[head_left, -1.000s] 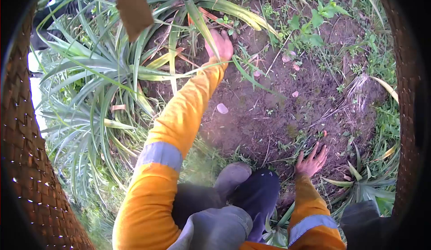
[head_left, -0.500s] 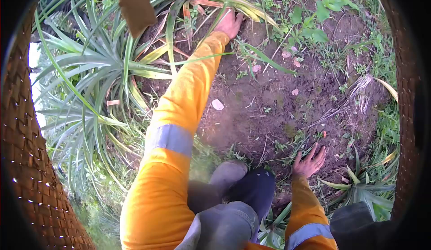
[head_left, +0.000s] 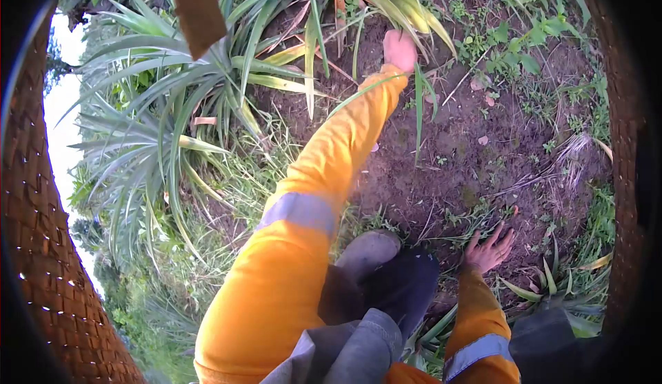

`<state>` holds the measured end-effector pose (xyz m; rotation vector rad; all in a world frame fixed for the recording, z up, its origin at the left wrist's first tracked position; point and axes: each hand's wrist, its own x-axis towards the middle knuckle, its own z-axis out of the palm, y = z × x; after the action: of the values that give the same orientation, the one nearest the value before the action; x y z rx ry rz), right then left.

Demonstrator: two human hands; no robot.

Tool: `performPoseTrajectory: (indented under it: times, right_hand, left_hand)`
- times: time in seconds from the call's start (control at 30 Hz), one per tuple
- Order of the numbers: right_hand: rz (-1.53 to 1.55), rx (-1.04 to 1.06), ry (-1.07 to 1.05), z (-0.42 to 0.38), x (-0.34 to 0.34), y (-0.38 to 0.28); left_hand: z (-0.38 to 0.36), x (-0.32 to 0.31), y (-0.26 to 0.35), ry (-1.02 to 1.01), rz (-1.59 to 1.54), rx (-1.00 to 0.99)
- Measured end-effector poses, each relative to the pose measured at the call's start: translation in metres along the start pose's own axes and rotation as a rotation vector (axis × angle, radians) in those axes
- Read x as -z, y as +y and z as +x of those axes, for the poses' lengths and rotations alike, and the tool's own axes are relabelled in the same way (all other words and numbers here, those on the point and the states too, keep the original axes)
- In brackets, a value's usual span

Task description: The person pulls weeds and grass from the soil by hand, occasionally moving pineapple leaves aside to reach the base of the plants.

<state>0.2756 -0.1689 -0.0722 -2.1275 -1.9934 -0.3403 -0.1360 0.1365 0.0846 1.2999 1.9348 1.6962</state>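
Note:
My left hand [head_left: 400, 51] reaches far forward, low over the soil beside long, partly yellowed leaves [head_left: 414, 10]. It looks curled closed, its fingers turned away from view; whatever they hold is hidden. Narrow green blades [head_left: 418, 104] cross near that wrist. At the lower right, my right hand [head_left: 488, 251] rests on the dark soil [head_left: 441, 170] with its fingers spread, holding nothing. A small orange-red bit [head_left: 515, 210] lies just ahead of its fingertips.
Large spiky-leaved plants [head_left: 148, 135] crowd the left side. A smaller spiky plant [head_left: 548, 280] grows near my right wrist. My boot [head_left: 369, 253] stands at the bottom middle. Leafy weeds [head_left: 510, 42] grow at the upper right; a woven brim [head_left: 34, 198] borders the view.
The view has shifted, so the plants and both arms appear further right. My left hand, which had fingers showing among the leaves, now looks curled. My right hand stays spread on the soil.

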Motion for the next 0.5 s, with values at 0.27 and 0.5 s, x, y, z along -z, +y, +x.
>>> performPoseTrajectory:
  times: [0.27, 0.5]
  right_hand:
    - [0.011, -0.007, -0.014, 0.000, 0.000, 0.003]
    - [0.012, -0.021, -0.028, -0.005, -0.006, 0.006]
  left_hand:
    - [-0.235, 0.146, -0.003, -0.998, 0.818, -0.157]
    - [-0.278, 0.271, 0.019, -1.513, 1.247, -0.054]
